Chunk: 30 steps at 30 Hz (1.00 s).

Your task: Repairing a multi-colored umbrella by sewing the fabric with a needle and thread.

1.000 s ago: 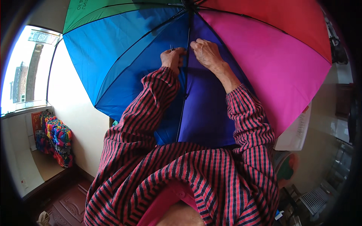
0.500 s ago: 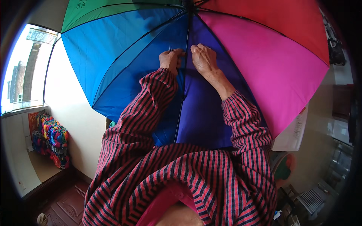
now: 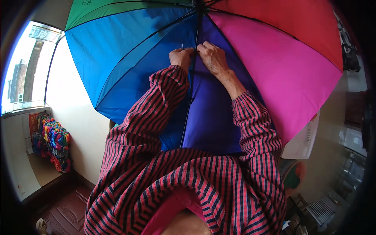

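An opened rainbow umbrella [image 3: 288,74] fills the upper middle of the head view, its ribs facing me. A dark rib [image 3: 190,98] runs down between its blue and purple panels. My left hand [image 3: 181,58] is closed just left of this rib. A thin, pointed dark tool [image 3: 182,46] sticks up from it; its kind cannot be made out. On the right side of the same rib, my right hand [image 3: 212,58] has its fingers bent into a pinch over the purple panel. Whatever lies between those fingertips is hidden.
Multicoloured fabric bundles [image 3: 56,137] rest on a shelf at the left, below a bright window [image 3: 25,74]. A dark red carved panel [image 3: 64,213] shows at the lower left. A white container [image 3: 300,139] and a metal rack [image 3: 321,209] stand to the right.
Both hands have shifted slightly upward along the rib, and my left hand has also come a little to the right. The umbrella is still open.
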Each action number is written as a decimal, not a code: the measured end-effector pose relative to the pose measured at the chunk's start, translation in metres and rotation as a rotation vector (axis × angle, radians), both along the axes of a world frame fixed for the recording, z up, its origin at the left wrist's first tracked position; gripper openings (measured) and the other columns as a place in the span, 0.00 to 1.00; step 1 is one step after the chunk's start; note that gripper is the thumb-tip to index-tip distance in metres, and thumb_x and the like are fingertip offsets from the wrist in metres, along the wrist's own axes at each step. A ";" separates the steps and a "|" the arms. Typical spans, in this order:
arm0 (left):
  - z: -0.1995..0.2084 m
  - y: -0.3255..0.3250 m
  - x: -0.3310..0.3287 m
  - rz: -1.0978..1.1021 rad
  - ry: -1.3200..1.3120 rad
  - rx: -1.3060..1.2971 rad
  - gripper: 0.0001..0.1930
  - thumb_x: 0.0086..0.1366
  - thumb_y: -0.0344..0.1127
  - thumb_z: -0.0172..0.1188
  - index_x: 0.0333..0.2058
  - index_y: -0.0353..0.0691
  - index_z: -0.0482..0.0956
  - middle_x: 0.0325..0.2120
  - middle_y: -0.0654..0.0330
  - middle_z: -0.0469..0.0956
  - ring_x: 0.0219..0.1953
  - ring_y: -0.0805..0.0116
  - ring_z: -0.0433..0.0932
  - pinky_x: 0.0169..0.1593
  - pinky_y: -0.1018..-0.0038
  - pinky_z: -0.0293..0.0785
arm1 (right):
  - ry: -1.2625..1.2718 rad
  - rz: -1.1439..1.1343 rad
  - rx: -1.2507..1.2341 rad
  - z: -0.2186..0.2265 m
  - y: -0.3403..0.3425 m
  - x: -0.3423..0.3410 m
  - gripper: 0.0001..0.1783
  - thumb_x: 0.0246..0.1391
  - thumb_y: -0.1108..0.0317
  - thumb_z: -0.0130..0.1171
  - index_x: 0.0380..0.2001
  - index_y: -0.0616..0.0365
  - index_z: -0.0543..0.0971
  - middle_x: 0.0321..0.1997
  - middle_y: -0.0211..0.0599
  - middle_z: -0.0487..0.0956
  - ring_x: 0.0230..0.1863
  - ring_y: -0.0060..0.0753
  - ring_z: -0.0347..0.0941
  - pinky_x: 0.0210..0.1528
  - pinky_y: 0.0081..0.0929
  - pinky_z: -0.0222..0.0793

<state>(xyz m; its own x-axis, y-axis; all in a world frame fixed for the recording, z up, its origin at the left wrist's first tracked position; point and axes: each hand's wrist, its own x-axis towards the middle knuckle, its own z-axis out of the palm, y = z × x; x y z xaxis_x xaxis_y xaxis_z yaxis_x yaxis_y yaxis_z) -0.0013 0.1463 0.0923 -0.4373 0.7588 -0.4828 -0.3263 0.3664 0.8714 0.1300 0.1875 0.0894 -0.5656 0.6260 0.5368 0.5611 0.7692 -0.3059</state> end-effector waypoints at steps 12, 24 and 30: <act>-0.007 -0.003 0.009 0.230 -0.184 0.104 0.05 0.58 0.31 0.54 0.29 0.36 0.76 0.17 0.61 0.74 0.13 0.77 0.63 0.15 0.78 0.56 | 0.190 -0.172 -0.179 0.001 -0.014 0.003 0.05 0.48 0.73 0.55 0.31 0.58 0.75 0.34 0.41 0.73 0.34 0.47 0.75 0.35 0.38 0.72; 0.006 -0.009 -0.001 -0.001 -0.130 0.048 0.04 0.59 0.32 0.58 0.31 0.38 0.74 0.21 0.65 0.71 0.14 0.80 0.58 0.16 0.80 0.50 | 0.159 -0.119 -0.168 0.010 -0.014 0.003 0.02 0.49 0.72 0.55 0.27 0.57 0.76 0.32 0.39 0.74 0.32 0.46 0.75 0.34 0.38 0.72; -0.012 -0.025 -0.009 -0.037 0.337 0.229 0.14 0.54 0.36 0.64 0.36 0.34 0.77 0.21 0.62 0.76 0.19 0.74 0.70 0.24 0.77 0.65 | 0.675 -0.069 -0.763 0.044 0.003 0.048 0.06 0.53 0.73 0.52 0.23 0.59 0.75 0.26 0.37 0.77 0.28 0.30 0.76 0.25 0.21 0.69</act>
